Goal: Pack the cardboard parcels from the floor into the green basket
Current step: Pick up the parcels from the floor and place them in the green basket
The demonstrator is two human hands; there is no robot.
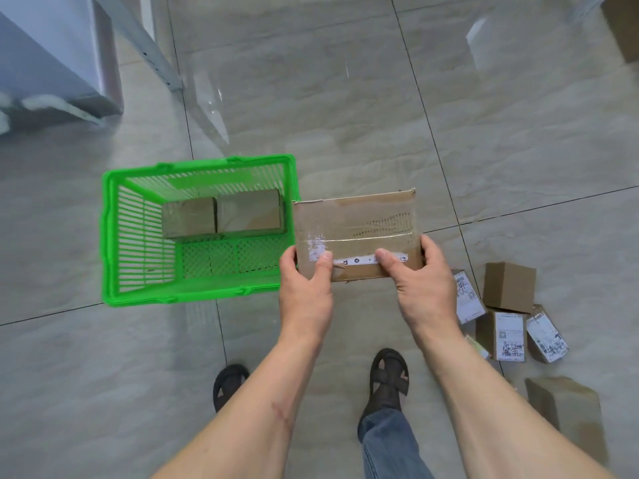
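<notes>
A flat, taped cardboard parcel [356, 226] is held above the floor, just right of the green basket [110, 236]. My left hand [306, 288] grips its near left corner, thumb on top. My right hand [423, 288] grips its near right corner the same way. Two cardboard parcels [221, 214] lie side by side against the basket's far wall. Several small parcels [508, 305], some with white labels, lie on the floor at the right. One more brown parcel [567, 409] lies nearer me at the lower right.
The floor is glossy beige tile [345, 115]. A grey cabinet [52, 63] and a metal leg [152, 53] stand at the far left. Another cardboard box [626, 25] is at the top right corner. My sandalled feet [389, 375] stand below the held parcel.
</notes>
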